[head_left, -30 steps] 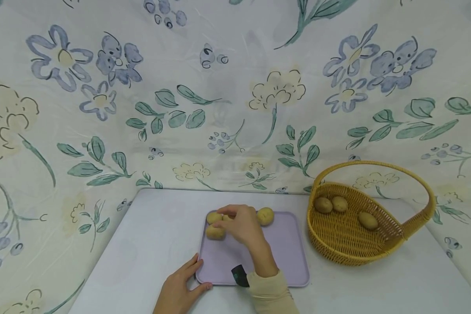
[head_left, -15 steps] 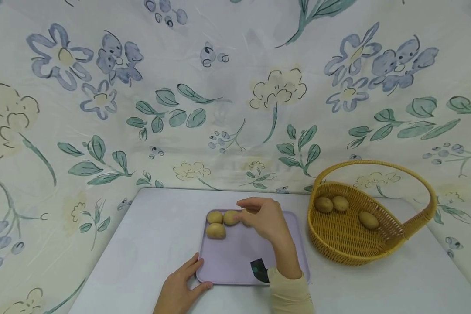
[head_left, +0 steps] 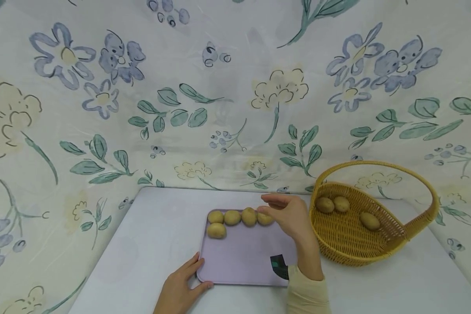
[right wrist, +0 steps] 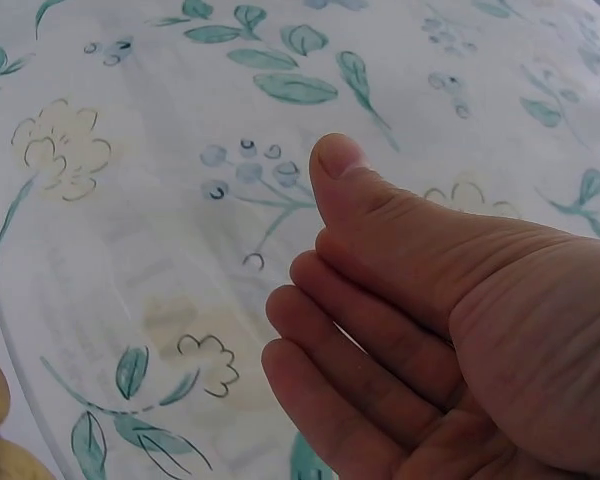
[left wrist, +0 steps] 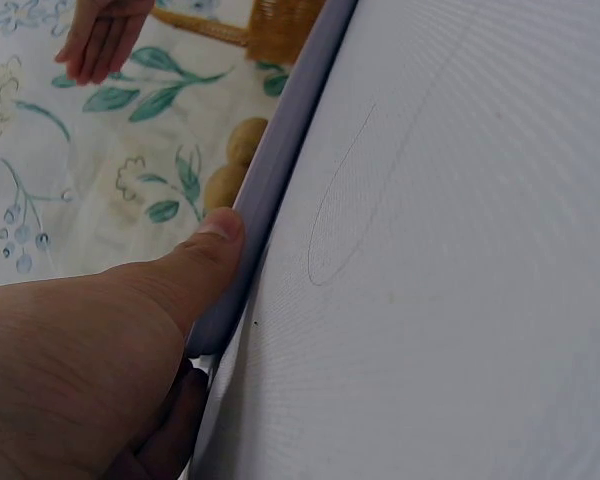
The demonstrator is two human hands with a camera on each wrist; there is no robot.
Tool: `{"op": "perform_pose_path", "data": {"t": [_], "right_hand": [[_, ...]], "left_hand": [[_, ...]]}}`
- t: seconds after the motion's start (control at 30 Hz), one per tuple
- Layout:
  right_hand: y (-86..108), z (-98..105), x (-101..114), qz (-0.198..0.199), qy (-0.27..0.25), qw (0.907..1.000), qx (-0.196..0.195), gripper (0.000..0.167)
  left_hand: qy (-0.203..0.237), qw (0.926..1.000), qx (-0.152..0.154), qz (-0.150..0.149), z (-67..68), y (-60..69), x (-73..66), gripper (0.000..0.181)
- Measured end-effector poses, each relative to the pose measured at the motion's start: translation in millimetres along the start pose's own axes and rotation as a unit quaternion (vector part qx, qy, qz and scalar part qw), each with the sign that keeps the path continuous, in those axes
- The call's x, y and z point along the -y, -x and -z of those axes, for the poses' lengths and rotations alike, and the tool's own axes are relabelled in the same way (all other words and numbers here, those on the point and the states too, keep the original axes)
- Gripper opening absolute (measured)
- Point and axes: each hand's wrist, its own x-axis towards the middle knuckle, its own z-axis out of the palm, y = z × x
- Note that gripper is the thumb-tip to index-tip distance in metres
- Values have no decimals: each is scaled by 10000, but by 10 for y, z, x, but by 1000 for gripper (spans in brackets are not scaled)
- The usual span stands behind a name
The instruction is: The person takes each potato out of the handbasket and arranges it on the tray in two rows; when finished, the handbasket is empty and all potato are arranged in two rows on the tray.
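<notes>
Several potatoes (head_left: 216,230) lie on a lilac tray (head_left: 243,261): a row along its far edge, one in front of the row's left end. At the near left corner my left hand (head_left: 179,288) grips the tray, thumb on the near edge and fingers at the left side; the left wrist view shows the thumb of this hand (left wrist: 110,350) against the tray rim (left wrist: 280,150). My right hand (head_left: 292,218), empty, is over the far right part, partly hiding the rightmost potato (head_left: 264,218). In the right wrist view the hand (right wrist: 430,330) has loosely bent fingers, thumb apart.
A wicker basket (head_left: 349,244) with a tall handle stands right of the tray, close to my right forearm. Three potatoes (head_left: 370,221) are inside it. The white table (head_left: 153,226) meets a flower-patterned cloth (head_left: 220,174) behind.
My right hand has moved right along the row, from the left potatoes to the rightmost one, uncovering the others. The left hand has stayed at the tray corner.
</notes>
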Motion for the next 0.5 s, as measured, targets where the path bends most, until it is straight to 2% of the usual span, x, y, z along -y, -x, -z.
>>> {"op": "perform_pose_path", "data": {"t": [0.33,0.5], "right_hand": [[1,354,-106,-176,226,9993,-232,37],[13,586,-160,-435,315,9980,-344,42]], "left_hand": [[3,10000,49,53,16,-4,-21,72],[-16,9999,74,86,24,3,-40,72]]}}
